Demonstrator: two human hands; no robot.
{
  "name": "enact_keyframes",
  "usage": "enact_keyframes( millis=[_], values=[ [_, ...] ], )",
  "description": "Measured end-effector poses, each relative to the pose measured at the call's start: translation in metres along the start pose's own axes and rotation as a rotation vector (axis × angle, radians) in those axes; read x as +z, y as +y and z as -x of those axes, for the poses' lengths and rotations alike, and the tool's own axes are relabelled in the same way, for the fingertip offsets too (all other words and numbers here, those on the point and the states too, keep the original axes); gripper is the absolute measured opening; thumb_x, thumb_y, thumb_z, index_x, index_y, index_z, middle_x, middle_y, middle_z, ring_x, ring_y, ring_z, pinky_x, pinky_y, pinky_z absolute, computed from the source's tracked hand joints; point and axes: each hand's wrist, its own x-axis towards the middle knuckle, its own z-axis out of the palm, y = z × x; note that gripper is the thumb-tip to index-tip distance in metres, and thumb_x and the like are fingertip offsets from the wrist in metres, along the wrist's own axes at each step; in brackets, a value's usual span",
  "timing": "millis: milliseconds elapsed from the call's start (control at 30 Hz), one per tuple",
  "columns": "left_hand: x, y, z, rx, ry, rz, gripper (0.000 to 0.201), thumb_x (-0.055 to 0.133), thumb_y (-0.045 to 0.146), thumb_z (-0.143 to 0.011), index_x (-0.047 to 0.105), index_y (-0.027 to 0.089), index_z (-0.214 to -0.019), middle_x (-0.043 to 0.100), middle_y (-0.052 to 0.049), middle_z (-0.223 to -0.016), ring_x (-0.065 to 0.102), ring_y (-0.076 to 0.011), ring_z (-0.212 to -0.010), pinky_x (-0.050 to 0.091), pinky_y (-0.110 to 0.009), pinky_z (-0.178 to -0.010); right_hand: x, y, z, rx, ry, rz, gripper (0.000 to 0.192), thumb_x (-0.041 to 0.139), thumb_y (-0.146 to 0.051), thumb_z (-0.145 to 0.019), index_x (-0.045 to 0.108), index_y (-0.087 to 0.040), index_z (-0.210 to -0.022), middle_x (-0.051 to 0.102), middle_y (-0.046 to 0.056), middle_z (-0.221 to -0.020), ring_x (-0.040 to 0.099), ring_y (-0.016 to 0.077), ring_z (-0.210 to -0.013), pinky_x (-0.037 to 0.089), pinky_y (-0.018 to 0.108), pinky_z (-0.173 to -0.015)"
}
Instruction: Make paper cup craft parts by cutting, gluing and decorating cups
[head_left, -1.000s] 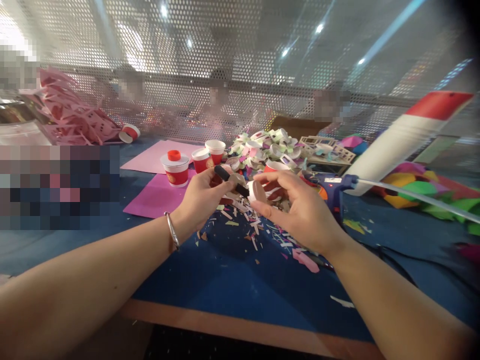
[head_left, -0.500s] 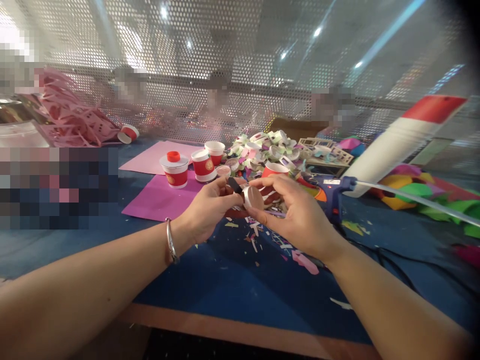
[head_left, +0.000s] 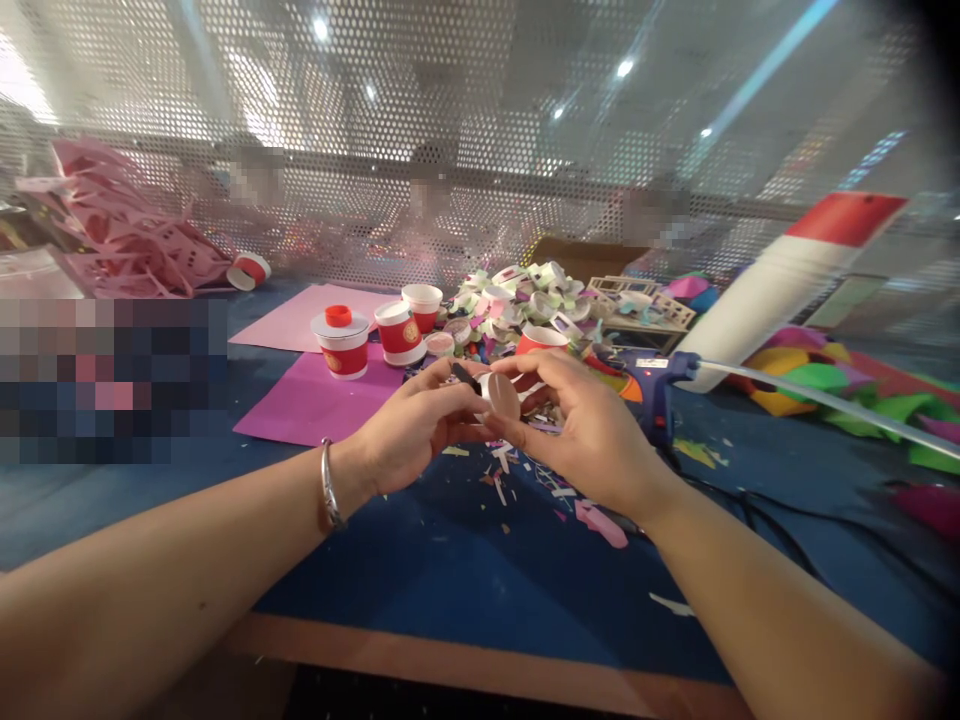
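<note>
Black marker [head_left: 466,378] is sitting pinched in the left hand [head_left: 420,425], its tip touching a small round paper disc [head_left: 501,396] that the right hand [head_left: 589,425] is gripping by its edge. Both are hovering over paper scraps [head_left: 517,470] on the blue table [head_left: 465,560], near red paper cups [head_left: 375,335] and a glue gun [head_left: 652,385].

three red paper cups [head_left: 400,333], two pink sheets [head_left: 311,395], one glue gun [head_left: 651,383]

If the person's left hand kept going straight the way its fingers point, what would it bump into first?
Almost at once, the small round white disc pinched in the right hand. The left hand holds a short black tool and points right, toward that disc. Depth is unclear, but they look nearly touching.
</note>
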Motion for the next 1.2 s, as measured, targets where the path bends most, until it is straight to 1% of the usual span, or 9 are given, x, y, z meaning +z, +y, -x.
enact_keyframes(
  millis=[167, 300, 400, 567, 667, 800, 900, 1067, 1200],
  values=[
    [0.0013, 0.0018, 0.004, 0.064, -0.029, -0.036, 0.027, 0.07, 0.008, -0.078, 0.065, 0.019, -0.102, 0.07, -0.003, -0.096, 0.067, -0.0167, -0.089, 0.056, -0.031, -0.082, -0.0016, 0.0011, 0.001, 0.014, 0.005, -0.085, 0.04, 0.076, -0.037, -0.086, 0.064, -0.023, -0.122, 0.064, 0.01, -0.12, 0.067, 0.0243, -0.099, 0.059, 0.042, -0.086],
    [0.0004, 0.0048, 0.0041, 0.062, -0.046, -0.023, 0.028, 0.072, 0.01, -0.08, 0.067, 0.021, -0.106, 0.07, -0.002, -0.099, 0.068, -0.0175, -0.093, 0.056, -0.032, -0.085, -0.0022, 0.0037, 0.0023, -0.001, 0.015, -0.139, 0.043, 0.077, -0.035, -0.086, 0.062, -0.023, -0.124, 0.064, 0.01, -0.121, 0.067, 0.0245, -0.1, 0.058, 0.043, -0.09],
    [-0.0006, 0.0068, 0.003, 0.044, -0.057, -0.024, 0.023, 0.072, 0.014, -0.083, 0.067, 0.019, -0.105, 0.07, -0.003, -0.095, 0.068, -0.0162, -0.085, 0.057, -0.032, -0.084, -0.0024, 0.0046, 0.0035, 0.001, 0.037, -0.14, 0.044, 0.078, -0.037, -0.085, 0.063, -0.023, -0.124, 0.063, 0.01, -0.122, 0.067, 0.0252, -0.102, 0.059, 0.042, -0.086],
    [-0.0019, 0.0077, 0.0016, 0.007, -0.093, -0.02, 0.037, 0.075, 0.011, -0.081, 0.065, 0.022, -0.116, 0.071, -0.003, -0.101, 0.069, -0.0152, -0.086, 0.056, -0.03, -0.083, -0.0028, 0.0029, 0.0042, 0.013, 0.044, -0.153, 0.039, 0.074, -0.041, -0.087, 0.064, -0.023, -0.12, 0.065, 0.01, -0.12, 0.067, 0.0235, -0.096, 0.061, 0.039, -0.078],
    [-0.003, 0.007, 0.0017, 0.0, -0.091, -0.027, 0.034, 0.076, 0.012, -0.081, 0.066, 0.02, -0.112, 0.071, -0.003, -0.099, 0.069, -0.0153, -0.086, 0.057, -0.03, -0.083, -0.0031, 0.002, 0.0037, 0.023, 0.033, -0.161, 0.038, 0.075, -0.04, -0.087, 0.064, -0.023, -0.119, 0.066, 0.009, -0.117, 0.066, 0.0231, -0.096, 0.06, 0.038, -0.078],
    [-0.0021, 0.0072, 0.0034, -0.032, -0.041, -0.052, 0.019, 0.074, 0.017, -0.084, 0.069, 0.016, -0.102, 0.071, -0.005, -0.093, 0.069, -0.0166, -0.087, 0.057, -0.032, -0.084, -0.0033, 0.0015, 0.0032, 0.039, 0.027, -0.14, 0.038, 0.078, -0.04, -0.084, 0.066, -0.022, -0.115, 0.068, 0.008, -0.113, 0.066, 0.0226, -0.094, 0.059, 0.036, -0.076],
    [0.0001, 0.008, 0.0049, -0.044, -0.043, -0.079, 0.01, 0.072, 0.021, -0.086, 0.07, 0.014, -0.093, 0.071, -0.006, -0.089, 0.068, -0.0158, -0.083, 0.057, -0.032, -0.083, -0.0033, 0.001, 0.0028, 0.058, 0.028, -0.111, 0.04, 0.078, -0.043, -0.083, 0.067, -0.022, -0.115, 0.068, 0.008, -0.111, 0.066, 0.0231, -0.094, 0.059, 0.036, -0.075],
    [0.0029, 0.0073, 0.0069, -0.056, -0.024, -0.097, 0.013, 0.072, 0.022, -0.088, 0.066, 0.014, -0.08, 0.069, -0.003, -0.082, 0.066, -0.0138, -0.078, 0.057, -0.032, -0.084, -0.0029, -0.0003, 0.001, 0.083, 0.005, -0.126, 0.038, 0.08, -0.045, -0.082, 0.068, -0.021, -0.109, 0.069, 0.007, -0.105, 0.066, 0.0225, -0.091, 0.058, 0.036, -0.076],
    [0.002, 0.0054, 0.0071, -0.056, -0.022, -0.085, 0.012, 0.07, 0.023, -0.089, 0.067, 0.013, -0.085, 0.071, -0.007, -0.09, 0.068, -0.0158, -0.084, 0.057, -0.035, -0.088, -0.0018, 0.0012, 0.0006, 0.106, -0.005, -0.133, 0.04, 0.08, -0.047, -0.081, 0.068, -0.021, -0.109, 0.07, 0.007, -0.103, 0.067, 0.0219, -0.088, 0.058, 0.036, -0.076]
  ],
)
